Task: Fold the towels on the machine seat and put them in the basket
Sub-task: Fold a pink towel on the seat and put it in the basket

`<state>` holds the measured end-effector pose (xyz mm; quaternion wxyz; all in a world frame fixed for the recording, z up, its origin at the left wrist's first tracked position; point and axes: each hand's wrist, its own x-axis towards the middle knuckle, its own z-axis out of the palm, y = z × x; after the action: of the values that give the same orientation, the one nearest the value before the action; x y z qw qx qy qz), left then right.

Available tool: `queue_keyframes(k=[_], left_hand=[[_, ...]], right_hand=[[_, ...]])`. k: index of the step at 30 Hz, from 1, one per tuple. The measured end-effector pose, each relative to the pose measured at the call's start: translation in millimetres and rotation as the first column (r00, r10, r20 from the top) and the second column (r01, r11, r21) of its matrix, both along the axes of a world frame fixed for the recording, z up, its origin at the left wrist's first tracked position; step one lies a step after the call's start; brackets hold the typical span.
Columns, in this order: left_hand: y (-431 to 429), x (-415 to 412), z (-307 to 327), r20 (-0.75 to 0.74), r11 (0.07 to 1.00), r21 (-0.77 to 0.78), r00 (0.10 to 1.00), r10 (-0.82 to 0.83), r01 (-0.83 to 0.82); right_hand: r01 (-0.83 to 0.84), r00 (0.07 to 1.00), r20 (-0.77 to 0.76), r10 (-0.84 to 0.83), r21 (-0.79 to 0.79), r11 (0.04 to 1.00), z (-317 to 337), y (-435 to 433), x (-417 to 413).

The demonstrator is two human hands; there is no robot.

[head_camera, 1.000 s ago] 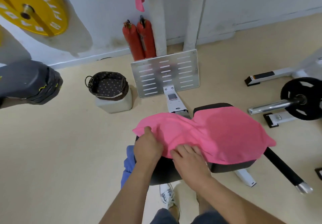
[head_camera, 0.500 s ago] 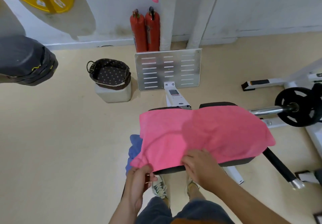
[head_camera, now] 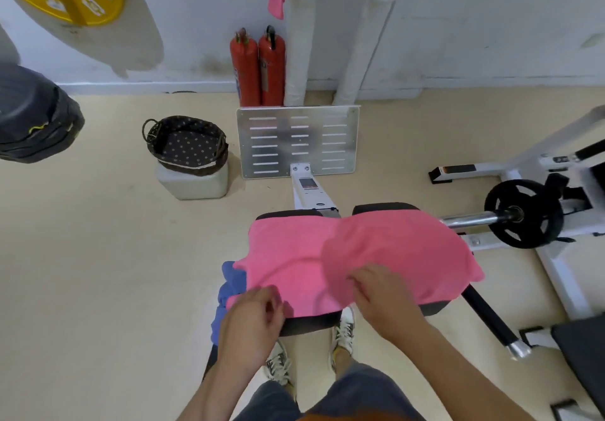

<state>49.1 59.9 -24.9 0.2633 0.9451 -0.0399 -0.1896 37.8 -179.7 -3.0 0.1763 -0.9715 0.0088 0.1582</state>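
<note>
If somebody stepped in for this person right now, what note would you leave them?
Left hand pinches the pink towel's near left corner; right hand pinches its near edge.
The towel lies spread, unfolded, over the seat; a blue towel hangs at the seat's left.
Basket shows only its lining.
Left to do: fold both, put them in the basket.

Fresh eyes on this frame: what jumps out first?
The pink towel spread over the black machine seat at centre, with the left hand gripping its near-left corner and the right hand pinching its near edge. Next, the dotted basket atop a white tub beyond to the left, and a blue towel hanging off the seat's left side.
</note>
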Motion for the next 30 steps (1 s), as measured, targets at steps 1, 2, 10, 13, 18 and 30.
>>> queue_keyframes(k=[1, 2, 10, 13, 18, 30], left_hand=[[-14.4, 9.3, -2.1, 0.057, 0.995, -0.015, 0.994, -0.095, 0.096], [-30.2, 18.3, -5.6, 0.099, 0.983, -0.002, 0.978, -0.181, 0.182], [-182.4, 22.8, -11.8, 0.232, 0.814, -0.048, 0.8, -0.554, 0.578], [-236.0, 10.6, -23.3, 0.259, 0.732, 0.004, 0.706, -0.659, 0.681], [-297.5, -2.0, -27.9, 0.206, 0.718, 0.065, 0.695, -0.689, 0.693], [-360.8, -0.2, -33.5, 0.281, 0.854, 0.132, 0.807, -0.52, 0.504]], right_hand=[[0.093, 0.995, 0.027, -0.093, 0.002, 0.996, -0.4, -16.8, 2.1], [0.174, 0.984, 0.04, -0.174, -0.014, 0.985, -1.2, -34.4, 4.0], [0.641, 0.758, -0.124, -0.641, -0.047, 0.766, -8.3, -160.2, 8.7], [0.768, 0.622, -0.309, -0.72, 0.058, 0.638, -18.2, -202.6, 9.1], [0.845, 0.524, -0.504, -0.686, 0.208, 0.493, -29.8, -251.8, 22.5], [0.898, 0.415, -0.778, -0.472, 0.435, 0.072, -67.0, -287.3, 47.1]])
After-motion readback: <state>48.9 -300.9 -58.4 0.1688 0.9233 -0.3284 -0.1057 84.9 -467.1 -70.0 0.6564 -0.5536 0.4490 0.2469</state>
